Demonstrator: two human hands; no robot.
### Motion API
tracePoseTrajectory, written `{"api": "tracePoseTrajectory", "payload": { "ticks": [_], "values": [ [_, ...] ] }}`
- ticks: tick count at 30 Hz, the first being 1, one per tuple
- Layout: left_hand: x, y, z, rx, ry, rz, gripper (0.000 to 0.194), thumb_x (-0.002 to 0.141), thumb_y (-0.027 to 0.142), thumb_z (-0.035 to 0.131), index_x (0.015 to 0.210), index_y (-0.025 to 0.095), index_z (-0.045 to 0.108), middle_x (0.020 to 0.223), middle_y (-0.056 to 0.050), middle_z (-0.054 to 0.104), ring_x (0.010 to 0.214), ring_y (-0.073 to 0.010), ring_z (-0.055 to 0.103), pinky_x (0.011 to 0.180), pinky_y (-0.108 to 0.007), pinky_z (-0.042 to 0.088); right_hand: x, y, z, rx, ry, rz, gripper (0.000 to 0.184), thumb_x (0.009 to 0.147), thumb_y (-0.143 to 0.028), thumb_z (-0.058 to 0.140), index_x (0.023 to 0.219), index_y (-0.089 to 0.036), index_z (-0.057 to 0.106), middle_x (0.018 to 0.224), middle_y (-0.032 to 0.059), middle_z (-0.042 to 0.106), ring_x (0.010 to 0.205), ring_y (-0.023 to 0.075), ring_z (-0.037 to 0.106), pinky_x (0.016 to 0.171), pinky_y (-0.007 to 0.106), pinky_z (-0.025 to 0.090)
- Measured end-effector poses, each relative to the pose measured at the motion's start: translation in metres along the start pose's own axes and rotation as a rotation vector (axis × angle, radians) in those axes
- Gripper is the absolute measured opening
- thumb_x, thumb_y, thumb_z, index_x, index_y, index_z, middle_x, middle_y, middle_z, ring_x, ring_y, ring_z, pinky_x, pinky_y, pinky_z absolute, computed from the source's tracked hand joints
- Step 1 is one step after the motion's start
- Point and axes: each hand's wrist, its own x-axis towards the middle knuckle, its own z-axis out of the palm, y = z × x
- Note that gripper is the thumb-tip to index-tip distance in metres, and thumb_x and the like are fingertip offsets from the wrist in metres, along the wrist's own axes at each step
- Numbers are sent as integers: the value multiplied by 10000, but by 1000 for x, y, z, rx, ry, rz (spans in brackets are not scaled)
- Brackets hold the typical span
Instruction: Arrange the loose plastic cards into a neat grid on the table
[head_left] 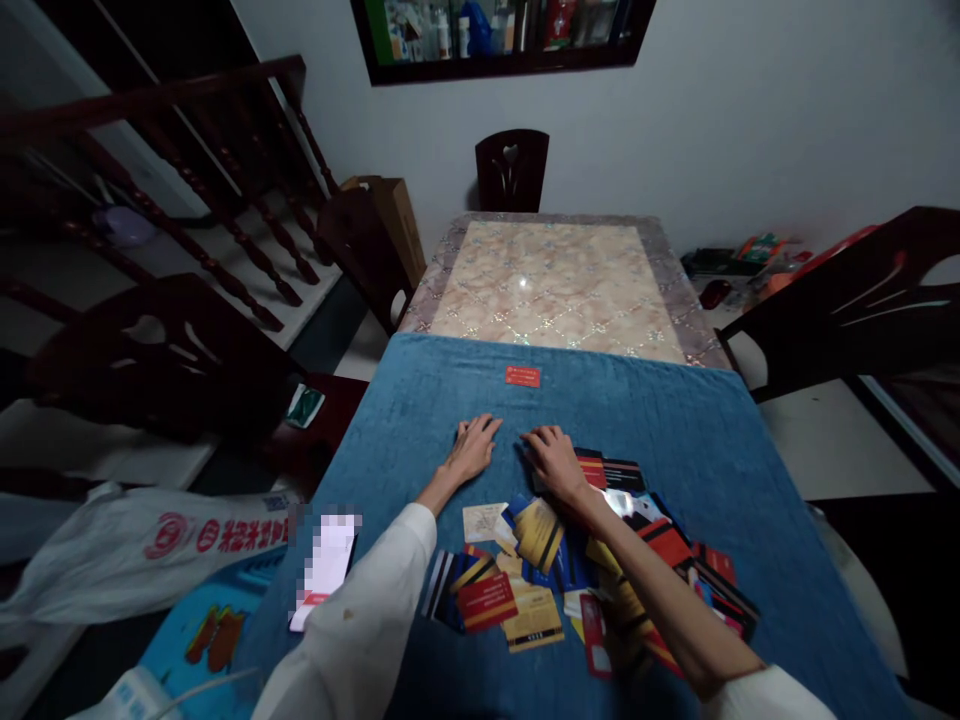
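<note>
Dark chair (pixel 532 172) by white wall (pixel 720 120), cardboard box (pixel 403 217), wooden railing (pixel 180 94) — red-lettered white bag (pixel 112 565)

From my end, the near worktop (pixel 420 400) was covered in soft, matt blue cloth, its far part smooth and glossy like patterned stone. The cards (pixel 487 602) looked like smooth plastic, some shiny. I saw glossy dark wood on the chair (pixel 513 165) and railing (pixel 187 90), brown cardboard on the box (pixel 401 215), and a crinkled plastic bag (pixel 150 545).

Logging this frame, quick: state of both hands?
Left hand: loosely open over the blue cloth, nothing visible in it.
Right hand: fingers bent beside the card pile; grip can't be told.
</note>
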Motion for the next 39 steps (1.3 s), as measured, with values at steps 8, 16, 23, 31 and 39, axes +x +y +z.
{"api": "tracePoseTrajectory", "payload": {
  "ticks": [8,16,23,31,39],
  "values": [
    [-64,12,11,-14,1,-6,492,892,118,511,1368,241,484,1409,-109,478,1308,-247,432,1091,-457,322,-39,-33,-5,80,-17,-72,271,966,-241,446,1167,-223,626,1106,103,608,1040,254,468,848,364,405],
    [-123,17,10,11,-35,-33,462,881,126,521,1333,225,516,1388,-108,495,1294,-259,430,1066,-459,340,-65,-59,0,135,-64,-104,271,952,-285,477,1166,-214,628,1139,109,613,1077,270,462,892,407,412],
    [-137,27,8,44,-77,9,391,862,201,598,1252,206,564,1312,-108,522,1238,-274,438,1027,-466,346,-69,-76,4,126,-137,-159,338,937,-363,493,1222,-233,621,1217,114,605,1141,293,435,929,446,377],
    [-133,28,7,134,-143,63,349,866,284,626,1195,196,550,1237,-100,540,1181,-276,450,1004,-462,326,-71,-79,5,94,-215,-170,339,927,-392,512,1203,-228,620,1210,103,606,1143,292,422,938,429,333],
    [-132,30,-1,206,-199,86,350,853,280,606,1176,169,528,1178,-106,551,1125,-270,476,991,-453,337,-73,-79,4,105,-226,-164,303,927,-376,506,1160,-224,626,1211,103,594,1135,289,413,933,430,321]
  ]
}}
